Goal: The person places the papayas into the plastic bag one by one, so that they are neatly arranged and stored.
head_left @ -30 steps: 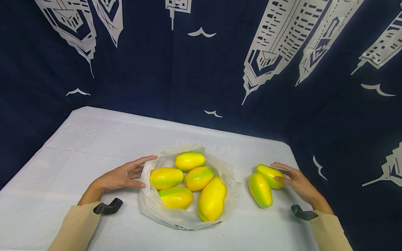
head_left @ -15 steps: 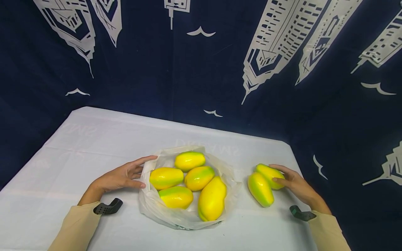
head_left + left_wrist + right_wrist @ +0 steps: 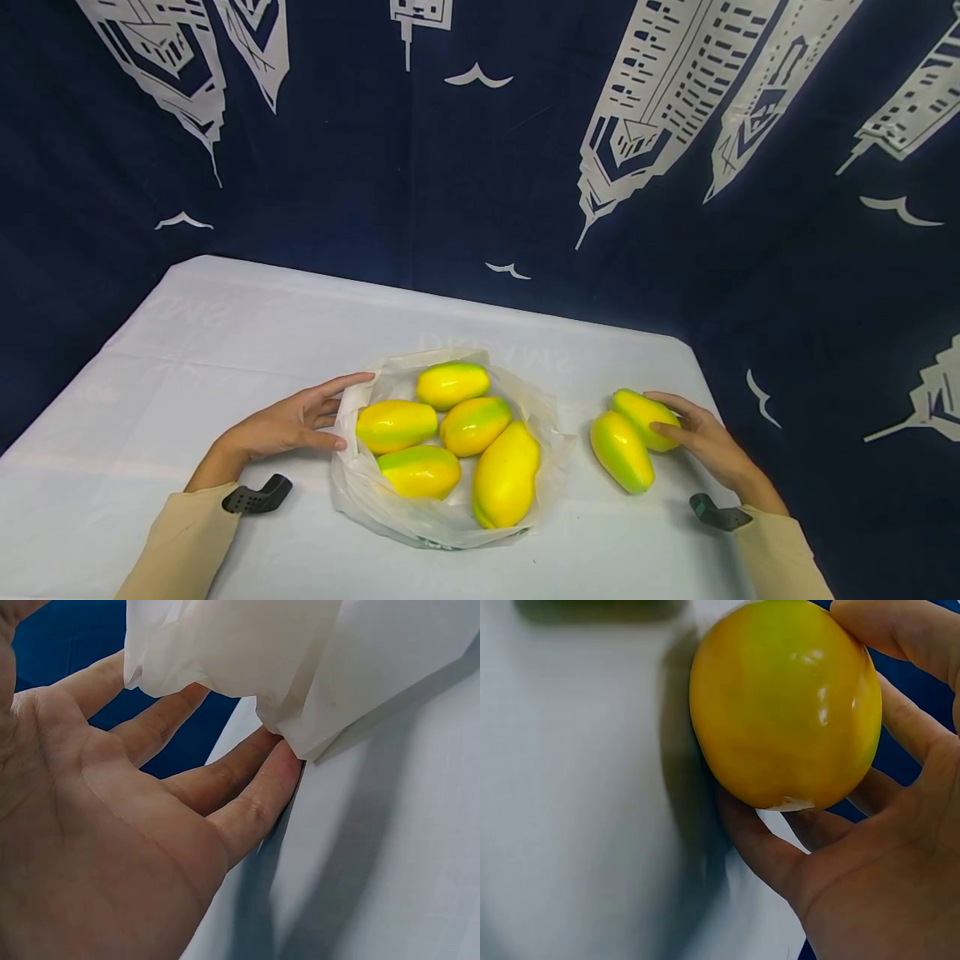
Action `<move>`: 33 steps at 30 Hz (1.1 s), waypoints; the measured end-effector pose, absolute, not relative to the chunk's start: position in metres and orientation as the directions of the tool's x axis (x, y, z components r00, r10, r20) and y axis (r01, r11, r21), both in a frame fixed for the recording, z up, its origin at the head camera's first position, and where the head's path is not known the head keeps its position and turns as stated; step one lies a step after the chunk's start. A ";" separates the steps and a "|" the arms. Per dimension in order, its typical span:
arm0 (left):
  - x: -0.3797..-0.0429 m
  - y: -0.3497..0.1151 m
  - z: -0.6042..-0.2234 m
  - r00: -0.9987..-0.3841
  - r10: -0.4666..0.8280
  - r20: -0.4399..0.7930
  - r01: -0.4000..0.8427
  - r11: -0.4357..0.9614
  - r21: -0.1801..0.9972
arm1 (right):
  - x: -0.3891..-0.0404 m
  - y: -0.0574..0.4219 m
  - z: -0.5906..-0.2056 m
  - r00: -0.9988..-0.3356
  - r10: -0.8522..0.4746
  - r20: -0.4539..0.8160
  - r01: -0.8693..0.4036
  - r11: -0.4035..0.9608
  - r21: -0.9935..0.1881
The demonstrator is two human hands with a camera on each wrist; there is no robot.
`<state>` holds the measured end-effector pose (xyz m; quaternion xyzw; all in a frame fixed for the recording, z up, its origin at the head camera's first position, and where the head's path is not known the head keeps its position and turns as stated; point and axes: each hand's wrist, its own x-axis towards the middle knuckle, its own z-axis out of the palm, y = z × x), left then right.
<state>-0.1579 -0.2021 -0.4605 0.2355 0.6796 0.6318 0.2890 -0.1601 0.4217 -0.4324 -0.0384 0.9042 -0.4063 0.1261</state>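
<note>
A white plastic bag [image 3: 360, 508] lies with its mouth spread wide and several yellow-green mangoes [image 3: 397, 426] inside. At its left side, my left hand [image 3: 277, 427] touches the plastic with loosely extended fingers; in the left wrist view the fingertips [image 3: 285, 761] meet the bag's hanging edge [image 3: 300, 682]. To the right of the bag, two more mangoes lie side by side on the table. My right hand [image 3: 708, 439] grips the farther mango [image 3: 643, 419], thumb on one side and fingers curled round the other. The nearer mango [image 3: 622, 452] leans against it.
A white cloth covers the table [image 3: 262, 333]. Its right edge runs close behind my right hand. A dark blue curtain [image 3: 465, 183] with white building prints hangs behind and to the right. A black camera mount [image 3: 257, 494] sits on my left wrist, another [image 3: 718, 512] on my right.
My right hand has moved slightly left and closed its fingers onto the farther mango. The two loose mangoes have shifted a little. My left hand and the bag have stayed in place.
</note>
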 end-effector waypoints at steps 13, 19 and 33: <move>-0.158 -0.204 -0.463 -0.720 0.688 -0.090 -0.049 0.079 0.996 | -0.160 0.418 -0.430 -0.973 -0.143 -0.184 0.042 0.668 -0.743; -0.159 -0.204 -0.463 -0.714 0.695 -0.087 -0.051 0.072 0.996 | -0.161 0.417 -0.427 -0.976 -0.117 -0.184 0.058 0.673 -0.737; -0.157 -0.204 -0.462 -0.716 0.692 -0.095 -0.051 0.083 0.995 | -0.160 0.414 -0.416 -0.985 -0.096 -0.146 0.042 0.682 -0.730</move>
